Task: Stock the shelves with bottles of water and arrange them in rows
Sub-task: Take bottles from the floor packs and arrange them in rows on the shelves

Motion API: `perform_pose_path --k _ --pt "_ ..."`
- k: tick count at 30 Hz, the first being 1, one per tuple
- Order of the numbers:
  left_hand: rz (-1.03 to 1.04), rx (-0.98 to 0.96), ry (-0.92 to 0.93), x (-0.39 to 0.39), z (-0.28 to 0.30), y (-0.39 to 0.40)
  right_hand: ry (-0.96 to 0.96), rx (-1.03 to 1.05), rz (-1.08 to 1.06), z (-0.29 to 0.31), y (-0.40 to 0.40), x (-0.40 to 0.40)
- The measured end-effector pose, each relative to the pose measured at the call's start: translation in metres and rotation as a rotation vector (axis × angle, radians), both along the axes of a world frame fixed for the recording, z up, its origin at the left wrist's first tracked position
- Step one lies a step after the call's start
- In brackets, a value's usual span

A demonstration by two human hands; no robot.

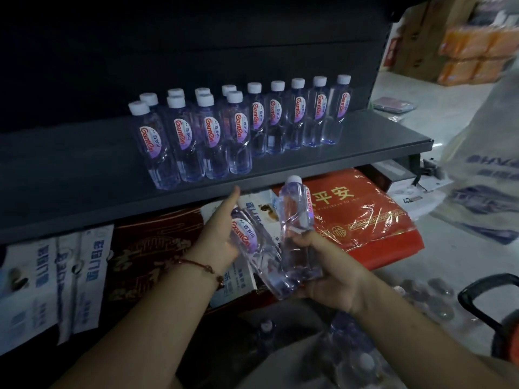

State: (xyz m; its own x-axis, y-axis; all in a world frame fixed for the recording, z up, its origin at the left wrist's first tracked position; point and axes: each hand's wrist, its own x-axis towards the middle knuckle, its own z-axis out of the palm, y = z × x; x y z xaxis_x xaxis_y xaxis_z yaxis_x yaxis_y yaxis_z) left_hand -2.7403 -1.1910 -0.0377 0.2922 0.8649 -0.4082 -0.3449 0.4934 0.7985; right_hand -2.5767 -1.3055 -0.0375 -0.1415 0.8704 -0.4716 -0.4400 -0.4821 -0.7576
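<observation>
Several clear water bottles (pixel 238 136) with white caps and red-lettered labels stand in rows on the dark shelf (pixel 351 141), two deep on the left and a single row on the right. Below the shelf's front edge my right hand (pixel 328 279) grips the lower part of an upright bottle (pixel 296 211). A second, tilted bottle (pixel 245 237) leans against it, its base down by my right palm. My left hand (pixel 222 234) holds the upper part of that one, fingers behind it and thumb pointing up.
Red wrapped packages (pixel 365 220) and white printed packs (pixel 56 276) fill the space under the shelf. More bottles in plastic wrap (pixel 351 349) lie on the floor below my arms. A black handle (pixel 477 304) and a printed plastic bag (pixel 483 164) are at the right.
</observation>
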Motion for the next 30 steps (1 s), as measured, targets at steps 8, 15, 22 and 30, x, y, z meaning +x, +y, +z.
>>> perform_pose_path --k 8,15,22,30 --pt "-0.122 0.212 0.183 0.030 -0.018 -0.047 0.081 0.097 -0.069 0.017 -0.003 0.010" --pt "-0.078 0.494 0.584 0.022 -0.013 -0.036 -0.327 0.173 -0.147 0.015 0.008 0.015" --pt "0.047 0.869 0.985 -0.010 0.000 0.014 -0.544 0.382 -0.156 0.025 0.048 0.019" --pt "0.005 0.907 1.172 -0.018 -0.018 0.049 -0.669 0.449 -0.136 0.045 0.130 0.019"
